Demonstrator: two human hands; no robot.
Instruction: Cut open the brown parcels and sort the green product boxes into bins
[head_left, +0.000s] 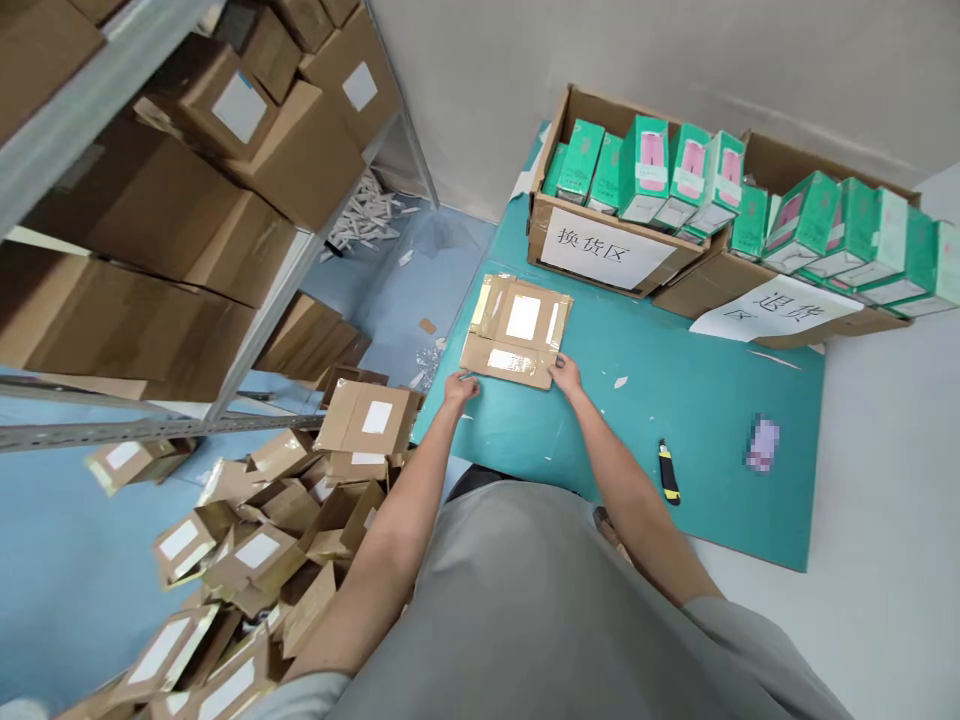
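Observation:
A flattened cardboard box (pixel 495 325) with white labels and shiny clear tape lies on the green tabletop (pixel 637 340). At its near left corner, my left hand (pixel 461 386) is closed with the fingertips pinching the edge. My right hand (pixel 567 374) grips the near right corner, its thumb side against the cardboard. A yellow and black utility knife (pixel 669 474) rests on the table, right of my right forearm.
Two open cartons, one (pixel 540 245) left of the other (pixel 682 295), hold several green boxes and bear paper signs. A blurred-out purple item (pixel 763 443) lies at right. Emptied boxes (pixel 255 550) pile on the floor at left, beside a metal shelf (pixel 262 350) of cartons.

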